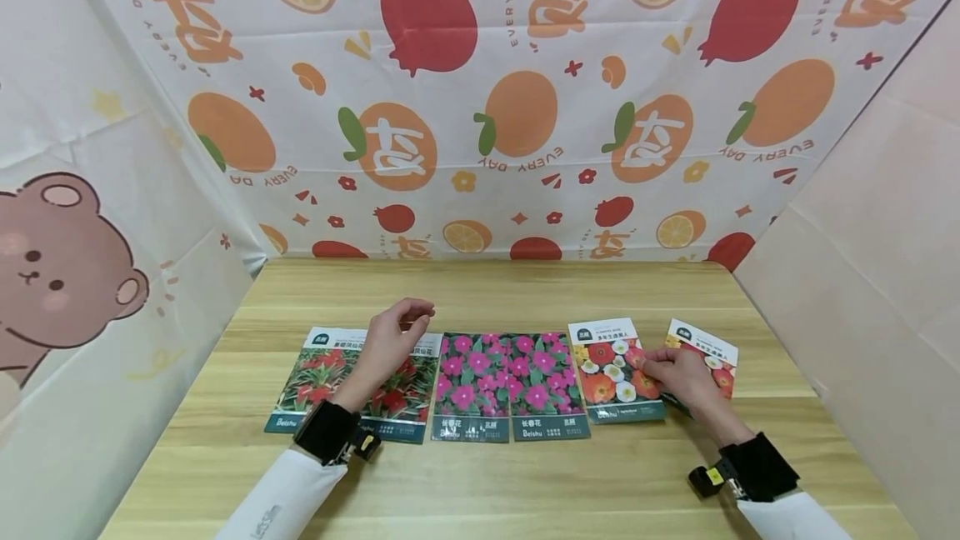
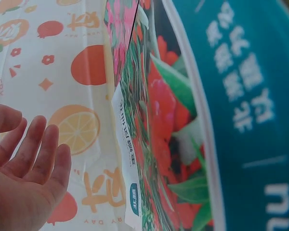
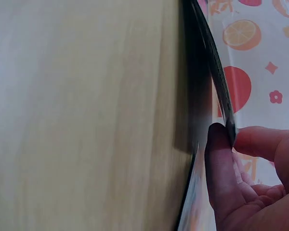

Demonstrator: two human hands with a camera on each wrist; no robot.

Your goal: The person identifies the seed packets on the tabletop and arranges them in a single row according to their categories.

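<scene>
Between thumb and finger, my right hand (image 1: pixel 686 377) pinches the right edge of a seed packet (image 1: pixel 613 369) with orange, red and white flowers. In the right wrist view that packet (image 3: pixel 217 70) shows edge-on, raised off the wooden table. A matching seed packet (image 1: pixel 724 357) lies tilted to its right, partly behind the hand. My left hand (image 1: pixel 390 344) hovers over two seed packets with red flowers, the left one (image 1: pixel 318 373) and the right one (image 1: pixel 401 411), partly covering them. Its fingers (image 2: pixel 36 149) are loosely bent and hold nothing.
Two seed packets with pink flowers, one (image 1: pixel 471 377) and another (image 1: pixel 549 377), lie side by side mid-row. The wooden table (image 1: pixel 487 490) ends at a fruit-print cloth (image 1: pixel 465 215) behind. Pale cloth walls stand left (image 1: pixel 187 290) and right (image 1: pixel 862 273).
</scene>
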